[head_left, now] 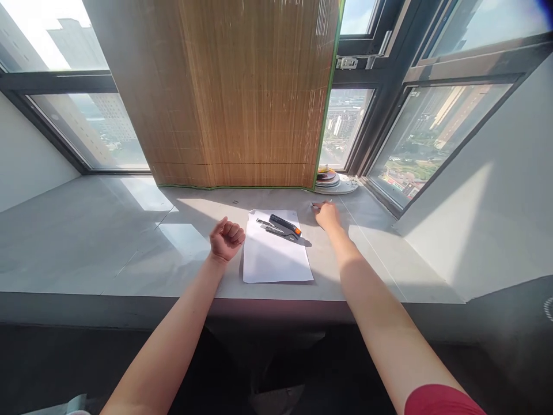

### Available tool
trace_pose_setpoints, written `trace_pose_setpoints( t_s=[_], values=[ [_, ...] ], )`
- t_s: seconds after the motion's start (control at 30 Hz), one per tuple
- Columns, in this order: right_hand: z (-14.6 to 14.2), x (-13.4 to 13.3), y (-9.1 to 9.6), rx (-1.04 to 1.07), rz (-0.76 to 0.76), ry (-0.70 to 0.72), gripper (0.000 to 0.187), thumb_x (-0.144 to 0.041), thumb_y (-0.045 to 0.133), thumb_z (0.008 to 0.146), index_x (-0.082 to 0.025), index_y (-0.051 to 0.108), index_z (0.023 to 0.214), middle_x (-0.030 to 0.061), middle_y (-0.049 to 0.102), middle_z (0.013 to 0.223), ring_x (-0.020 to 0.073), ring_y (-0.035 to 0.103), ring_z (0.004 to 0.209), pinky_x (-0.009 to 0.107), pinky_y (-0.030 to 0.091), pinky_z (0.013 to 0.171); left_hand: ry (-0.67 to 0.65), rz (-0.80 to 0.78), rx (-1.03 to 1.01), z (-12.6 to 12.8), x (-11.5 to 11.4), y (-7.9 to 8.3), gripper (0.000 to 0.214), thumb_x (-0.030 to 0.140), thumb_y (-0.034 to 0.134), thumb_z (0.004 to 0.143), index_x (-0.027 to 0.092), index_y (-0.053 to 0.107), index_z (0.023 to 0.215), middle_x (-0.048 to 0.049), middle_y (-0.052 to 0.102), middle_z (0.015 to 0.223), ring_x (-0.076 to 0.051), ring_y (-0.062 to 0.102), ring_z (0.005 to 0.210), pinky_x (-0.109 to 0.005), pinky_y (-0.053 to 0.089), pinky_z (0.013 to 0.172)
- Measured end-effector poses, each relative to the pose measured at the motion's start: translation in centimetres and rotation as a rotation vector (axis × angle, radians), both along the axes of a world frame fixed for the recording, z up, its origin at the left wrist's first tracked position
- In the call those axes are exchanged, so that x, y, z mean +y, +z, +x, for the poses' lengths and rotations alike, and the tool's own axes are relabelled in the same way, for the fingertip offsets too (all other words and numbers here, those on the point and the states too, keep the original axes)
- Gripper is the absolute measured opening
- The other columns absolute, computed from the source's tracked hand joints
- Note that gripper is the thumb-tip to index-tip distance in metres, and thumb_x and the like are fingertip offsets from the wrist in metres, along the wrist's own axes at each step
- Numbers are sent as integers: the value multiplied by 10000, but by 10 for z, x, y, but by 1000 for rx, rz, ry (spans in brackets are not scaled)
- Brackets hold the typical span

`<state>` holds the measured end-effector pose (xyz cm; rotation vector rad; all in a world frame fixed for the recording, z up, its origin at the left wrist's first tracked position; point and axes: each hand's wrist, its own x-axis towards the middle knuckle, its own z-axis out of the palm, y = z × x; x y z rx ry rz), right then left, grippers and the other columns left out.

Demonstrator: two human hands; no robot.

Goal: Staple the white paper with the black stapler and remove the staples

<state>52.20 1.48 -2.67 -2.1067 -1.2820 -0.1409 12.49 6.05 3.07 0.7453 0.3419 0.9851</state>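
Observation:
A black stapler point(283, 226) with an orange end lies opened out on a stack of white paper point(276, 265), its metal staple channel exposed. My left hand point(227, 239) is curled into a fist just left of the paper, and nothing shows in it. To the right of the paper, my right hand point(327, 216) is close to the sill surface with its fingers pinched together. Something small and greyish shows at those fingertips, too small to name. A tiny dark bit point(235, 202) lies on the sill beyond my left hand.
The pale window sill point(86, 248) spreads to both sides. A bamboo blind point(250, 104) with green edging hangs down to its back. Stacked plates point(330, 181) stand in the back right corner by the windows. A white wall point(488, 190) rises at the right.

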Motion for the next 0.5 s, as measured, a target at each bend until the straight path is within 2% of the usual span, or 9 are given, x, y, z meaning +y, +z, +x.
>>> trace_pose_setpoints(
  t_s=[0.27,0.4,0.5],
  values=[
    [-1,-5,1,43,21,-9,370,-243,628,854,-165,812,1166,218,730,1188,360,663,1135,456,521,979,7,-5,38,-5,-3,-2,677,426,600,1018,215,170,540,45,194,530,-89,297,436,-273,271,445],
    [-8,-10,11,97,182,-30,336,-224,585,867,-154,808,1108,178,762,1053,325,681,1059,435,513,986,33,21,14,-4,-4,0,660,403,599,1024,218,182,547,50,192,533,-87,295,428,-269,269,440],
    [-15,-11,19,190,301,-14,280,-307,570,901,-165,793,991,132,769,900,283,684,872,422,523,922,105,62,30,0,10,1,614,364,604,1027,219,232,560,55,218,540,-81,294,432,-256,278,447]
  ],
)
